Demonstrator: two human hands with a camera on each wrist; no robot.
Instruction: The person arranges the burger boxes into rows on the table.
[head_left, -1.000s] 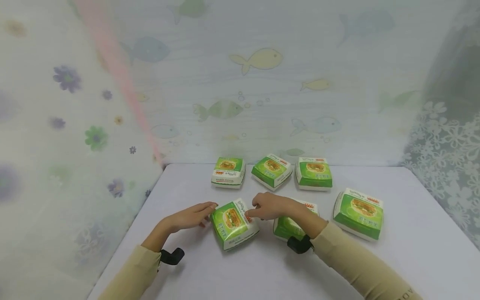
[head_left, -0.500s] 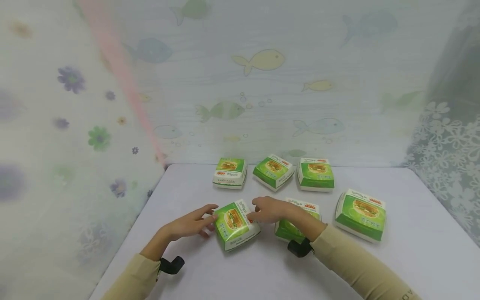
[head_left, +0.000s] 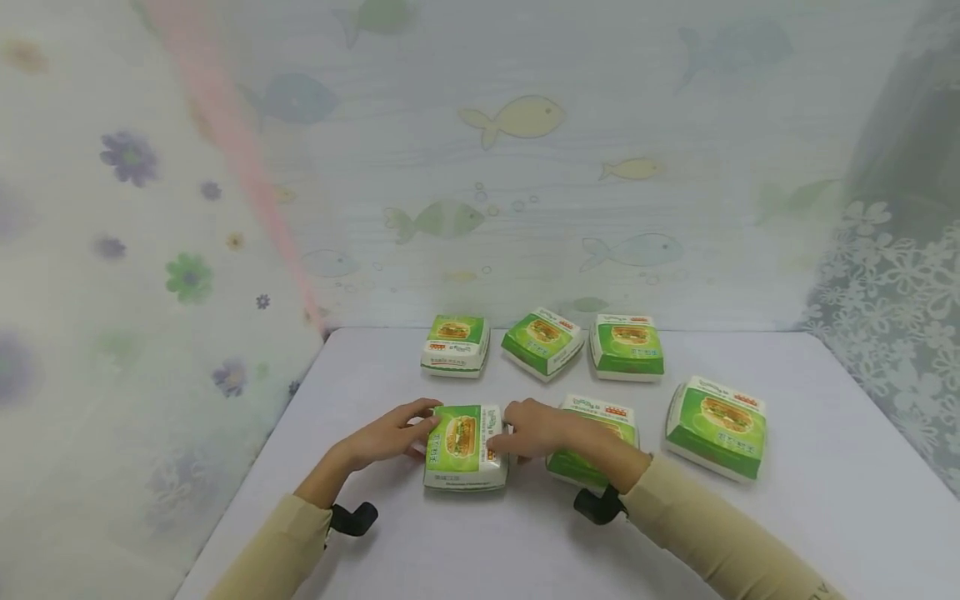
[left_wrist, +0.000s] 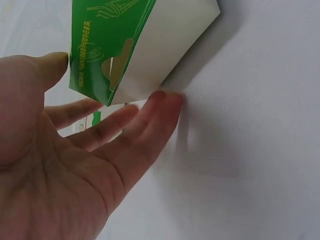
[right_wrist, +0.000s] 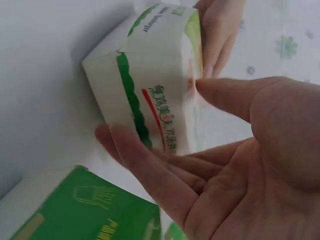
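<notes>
Pinched between both hands at lower centre of the head view: a green-and-white burger box (head_left: 463, 447), printed side up; left hand (head_left: 392, 435) with thumb at the lid's edge, right hand (head_left: 536, 429) with thumb on top and fingers along the side. Touching the tabletop (head_left: 465, 550) or just above: impossible to tell. Just right of centre, a second box (head_left: 576, 461), partly covered by the right forearm (head_left: 611, 446); farther right, a third box (head_left: 716, 429). Above centre-bottom, near the back edge, a row: left box (head_left: 455, 345), middle box (head_left: 543, 342), end box (head_left: 627, 347).

On the table (head_left: 480, 550), three boxes (head_left: 543, 342) lie behind the front-left box (head_left: 459, 443), with two others (head_left: 718, 427) to its right.
</notes>
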